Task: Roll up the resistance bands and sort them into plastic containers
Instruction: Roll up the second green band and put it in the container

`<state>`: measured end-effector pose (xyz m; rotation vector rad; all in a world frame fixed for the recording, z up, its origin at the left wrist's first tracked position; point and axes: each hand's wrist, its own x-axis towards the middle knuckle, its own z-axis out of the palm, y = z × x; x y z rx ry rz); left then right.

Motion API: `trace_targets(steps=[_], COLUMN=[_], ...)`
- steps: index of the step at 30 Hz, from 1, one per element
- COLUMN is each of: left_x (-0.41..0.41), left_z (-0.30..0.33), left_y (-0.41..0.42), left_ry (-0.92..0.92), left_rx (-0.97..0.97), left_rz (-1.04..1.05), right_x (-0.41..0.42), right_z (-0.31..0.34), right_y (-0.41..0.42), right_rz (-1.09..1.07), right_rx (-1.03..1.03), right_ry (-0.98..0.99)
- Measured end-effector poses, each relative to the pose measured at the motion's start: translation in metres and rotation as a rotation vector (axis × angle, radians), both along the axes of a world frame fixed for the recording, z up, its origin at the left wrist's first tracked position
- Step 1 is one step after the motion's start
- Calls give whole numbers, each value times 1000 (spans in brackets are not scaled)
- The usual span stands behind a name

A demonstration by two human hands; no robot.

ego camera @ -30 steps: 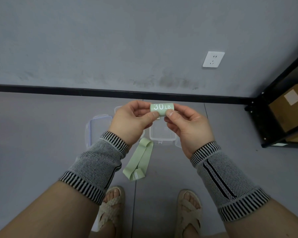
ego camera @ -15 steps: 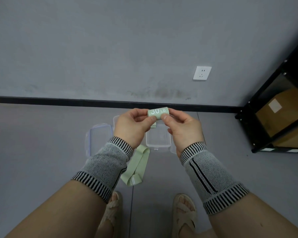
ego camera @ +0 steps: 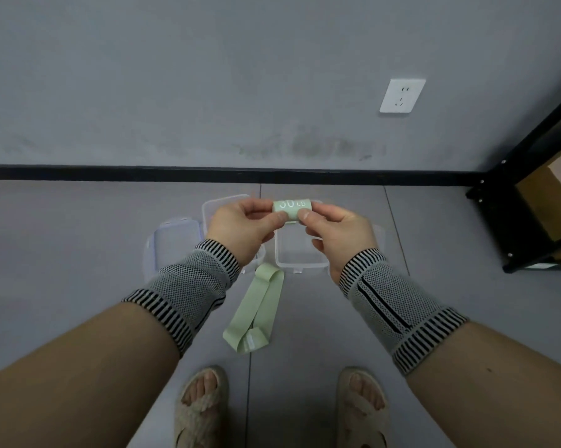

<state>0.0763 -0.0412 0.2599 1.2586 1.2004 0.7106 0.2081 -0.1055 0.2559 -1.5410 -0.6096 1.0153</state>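
Head cam view: both hands pinch a pale green rolled band [ego camera: 292, 209] at its ends, left hand [ego camera: 240, 231] and right hand [ego camera: 337, 234] with thumbs and fingertips curled on it, held up over the clear plastic container [ego camera: 300, 257]. Looks like rolling's done, so next it probably gets dropped in without unwinding. Another flat, matte, stretchy-looking band [ego camera: 254, 310] lies on the grey floor [ego camera: 62, 237], unrolled.

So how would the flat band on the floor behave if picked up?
The flat band looks thin and lies limp in a folded loop, so it would probably flop and drape. It seems light. Probably not prone to rolling, since it lies flat.
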Motion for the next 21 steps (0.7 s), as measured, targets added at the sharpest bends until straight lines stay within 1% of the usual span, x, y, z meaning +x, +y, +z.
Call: trace_targets(steps=[4,10,12,15,17,21], left_x=[7,34,42,48,47,49], left_z=[-45,-142,-178,-222,-241,-269], left_y=[19,73,92,100,104,132], left_ry=[66,191,303,551,695,874], left_rx=[-4,41,123,265,365,558], left_rz=[-48,-131,-182,-287,-353,-481], right_x=[11,41,51,59,61,63], right_z=[-53,-149,-184,-230,-250,-275], right_y=[21,75,92,101,107,133], right_rz=[7,-82,-113,-188,-201,-183], right_rx=[-79,-167,-188,-251,-277,-289], right_ry=[-5,125,139,148,145,127])
